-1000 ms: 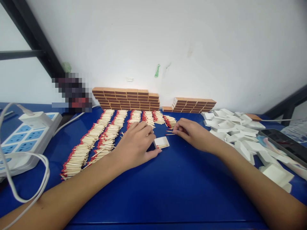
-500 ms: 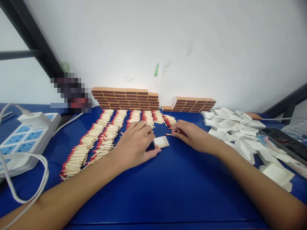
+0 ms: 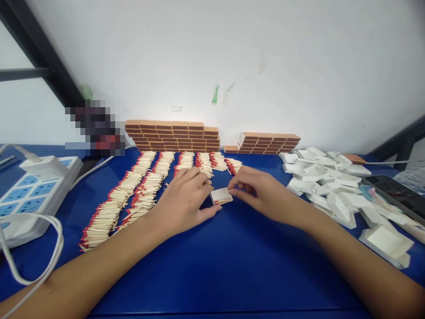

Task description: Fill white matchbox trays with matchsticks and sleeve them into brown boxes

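A small white matchbox tray (image 3: 220,195) lies on the blue table with a few red-headed matches along its near side. My left hand (image 3: 187,197) holds the tray at its left end, thumb at the near corner and fingers at the far side. At the tray's right end, the fingertips of my right hand (image 3: 249,190) are pinched together over the rim. The match between them is mostly hidden. Just beyond the hands is a small pile of loose matches (image 3: 234,165), red heads to the left.
Long rows of matches (image 3: 102,217) cover the left side. Stacked brown matchboxes (image 3: 172,137) line the wall, with a second stack (image 3: 270,144) farther right. White trays (image 3: 318,173) are heaped at right beside a phone (image 3: 395,195). A power strip (image 3: 63,195) with cables sits at left.
My right hand has moved left with the match, from beside the tray to its right end. My left hand keeps its hold on the tray.
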Motion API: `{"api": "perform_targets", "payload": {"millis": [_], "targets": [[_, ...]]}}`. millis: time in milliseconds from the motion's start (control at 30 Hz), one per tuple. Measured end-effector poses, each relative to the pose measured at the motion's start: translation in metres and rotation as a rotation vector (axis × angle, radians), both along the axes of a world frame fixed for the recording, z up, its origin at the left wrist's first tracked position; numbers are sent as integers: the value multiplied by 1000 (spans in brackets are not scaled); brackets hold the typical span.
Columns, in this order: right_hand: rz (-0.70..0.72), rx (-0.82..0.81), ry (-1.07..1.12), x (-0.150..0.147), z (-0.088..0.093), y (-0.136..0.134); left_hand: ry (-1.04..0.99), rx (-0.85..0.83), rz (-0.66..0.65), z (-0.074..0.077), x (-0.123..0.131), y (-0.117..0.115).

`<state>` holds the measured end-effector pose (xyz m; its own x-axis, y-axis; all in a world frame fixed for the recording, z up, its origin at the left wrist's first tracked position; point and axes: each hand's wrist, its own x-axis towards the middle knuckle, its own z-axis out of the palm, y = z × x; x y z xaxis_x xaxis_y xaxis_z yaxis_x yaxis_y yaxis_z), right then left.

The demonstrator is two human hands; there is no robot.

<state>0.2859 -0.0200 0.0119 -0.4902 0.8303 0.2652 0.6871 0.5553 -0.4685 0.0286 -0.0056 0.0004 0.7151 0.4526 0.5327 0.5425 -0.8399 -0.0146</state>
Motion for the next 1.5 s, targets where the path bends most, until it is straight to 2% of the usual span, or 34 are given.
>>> {"api": "perform_targets", "payload": {"millis": [133,200,433,867,1000,1133,1300,1500], "targets": [[-181,114,-22,28,-1,23,2,2,-5,0,0,0],[-221,129,-63,40,-6,34,0,9,-12,0,0,0],[-200,25,-124,49,-18,44,8,31,-3,1,2,-1],[-158,-89,-151,62,-1,39,23,10,-3,0,1,-1],[-127,-129,-97,54,5,33,20,6,-3,-1,0,0],[-39,-172,5,29,13,18,20,-18,3,-2,0,0],[62,-165,12,0,7,-1,23,-15,5,-2,0,0],[33,-103,8,3,5,1,8,-27,-19,-2,1,0]]}}
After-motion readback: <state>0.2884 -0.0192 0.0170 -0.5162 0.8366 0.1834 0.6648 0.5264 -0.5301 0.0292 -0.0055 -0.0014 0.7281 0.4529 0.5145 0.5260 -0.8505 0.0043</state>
